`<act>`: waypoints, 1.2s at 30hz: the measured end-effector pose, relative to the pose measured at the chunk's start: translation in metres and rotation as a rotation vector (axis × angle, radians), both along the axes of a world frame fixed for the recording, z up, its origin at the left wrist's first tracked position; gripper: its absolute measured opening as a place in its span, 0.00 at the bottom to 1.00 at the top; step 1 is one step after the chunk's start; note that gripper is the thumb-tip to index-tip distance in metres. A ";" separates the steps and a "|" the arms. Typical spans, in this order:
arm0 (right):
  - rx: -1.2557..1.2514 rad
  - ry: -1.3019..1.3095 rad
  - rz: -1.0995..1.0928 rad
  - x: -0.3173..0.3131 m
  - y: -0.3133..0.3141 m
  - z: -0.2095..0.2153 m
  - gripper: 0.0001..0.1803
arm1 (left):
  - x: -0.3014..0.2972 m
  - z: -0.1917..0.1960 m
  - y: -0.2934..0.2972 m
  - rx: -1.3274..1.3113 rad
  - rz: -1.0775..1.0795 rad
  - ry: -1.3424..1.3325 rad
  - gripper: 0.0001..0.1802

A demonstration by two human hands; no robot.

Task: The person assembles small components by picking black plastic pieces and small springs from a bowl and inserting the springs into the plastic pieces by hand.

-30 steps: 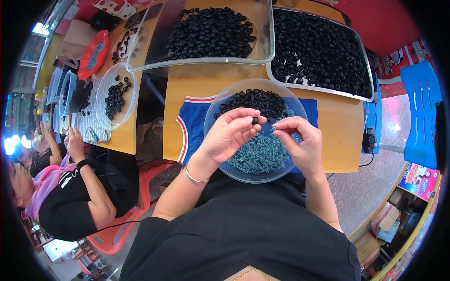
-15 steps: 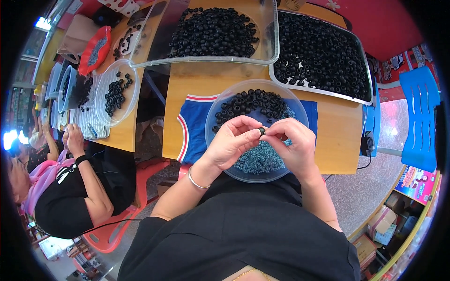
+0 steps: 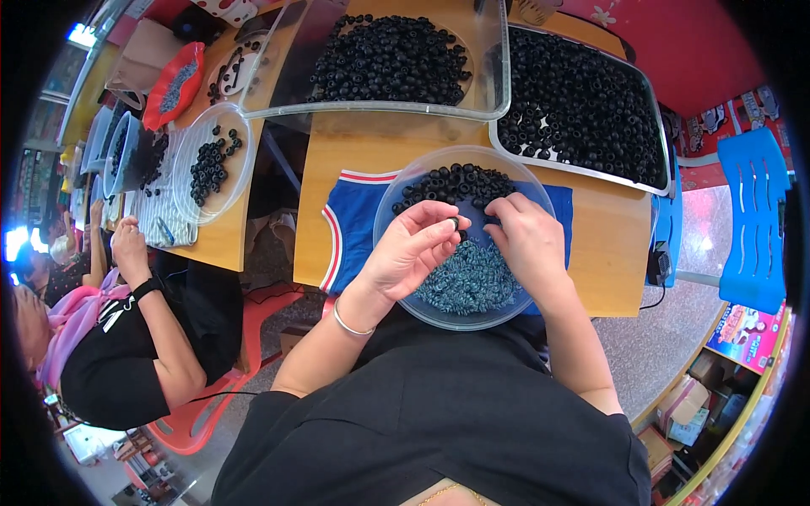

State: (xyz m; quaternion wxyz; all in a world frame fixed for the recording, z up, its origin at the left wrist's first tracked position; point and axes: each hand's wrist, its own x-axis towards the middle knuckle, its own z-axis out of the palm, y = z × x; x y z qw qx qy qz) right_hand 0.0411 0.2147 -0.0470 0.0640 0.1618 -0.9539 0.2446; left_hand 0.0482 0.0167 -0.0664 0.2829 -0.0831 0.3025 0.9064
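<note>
A round clear plastic bowl [image 3: 407, 310] stands in front of me on a blue cloth with red and white trim [image 3: 353, 201]. Black beads [image 3: 460, 182] lie in its far part, and a heap of small blue-grey pieces [image 3: 469, 280] fills the near part. Over the bowl's middle, my left hand [image 3: 415, 246] pinches one black bead [image 3: 455, 223] between thumb and fingertips. My right hand [image 3: 531, 238] is low at the right side of the bowl, beside the black beads. Its fingers curve downward with the thumb apart; I see nothing held there.
Beyond the bowl are a big clear bin [image 3: 371, 108] and a metal-rimmed tray [image 3: 582, 170], both with many black beads. A co-worker [image 3: 126, 346] sits at the left near another bead bowl [image 3: 240, 181]. A blue chair [image 3: 753, 215] stands right.
My right hand has left the bead and moved a little up and right, down toward the bowl's contents. My left hand keeps the bead, shifted slightly left. The co-worker's hand moved slightly.
</note>
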 end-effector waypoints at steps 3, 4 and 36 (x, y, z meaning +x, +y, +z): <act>0.091 -0.016 -0.036 -0.003 -0.005 -0.007 0.11 | 0.000 0.000 0.000 -0.011 -0.001 0.007 0.11; 0.112 -0.016 -0.034 -0.004 -0.006 -0.007 0.11 | 0.001 0.001 0.000 -0.012 0.001 0.008 0.11; -0.494 -0.149 0.016 -0.004 -0.008 -0.006 0.09 | 0.002 0.000 -0.004 0.031 0.037 -0.044 0.12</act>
